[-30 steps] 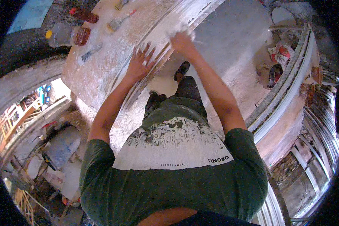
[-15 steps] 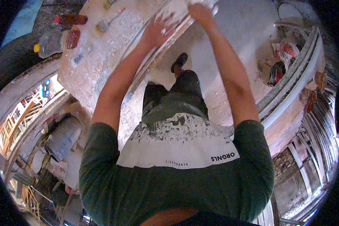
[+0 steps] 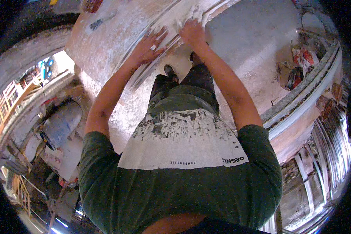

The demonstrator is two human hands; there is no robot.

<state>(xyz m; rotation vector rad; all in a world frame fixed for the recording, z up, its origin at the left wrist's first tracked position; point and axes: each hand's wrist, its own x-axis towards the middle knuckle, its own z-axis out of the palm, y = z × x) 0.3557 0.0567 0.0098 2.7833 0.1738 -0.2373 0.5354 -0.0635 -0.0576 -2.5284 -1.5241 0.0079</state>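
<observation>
Honestly, I'd worry: left hand (image 3: 146, 48) splayed flat, right hand (image 3: 191, 31) pressing the plaster moulding (image 3: 171, 27); wet plaster could smear.

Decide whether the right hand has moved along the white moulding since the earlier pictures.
Cannot tell: the right hand rests on the white moulding beside the left hand as before, and the camera itself shifted, so any slide is unclear.

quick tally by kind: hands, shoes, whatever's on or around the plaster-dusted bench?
Hands: 2, left hand and right hand, both on the white moulding strip
Moulding strips under the hands: 1
Shoes: 2, one by the bench, one mostly hidden under the right hand
Grey drums: 1
Total: 6
</observation>
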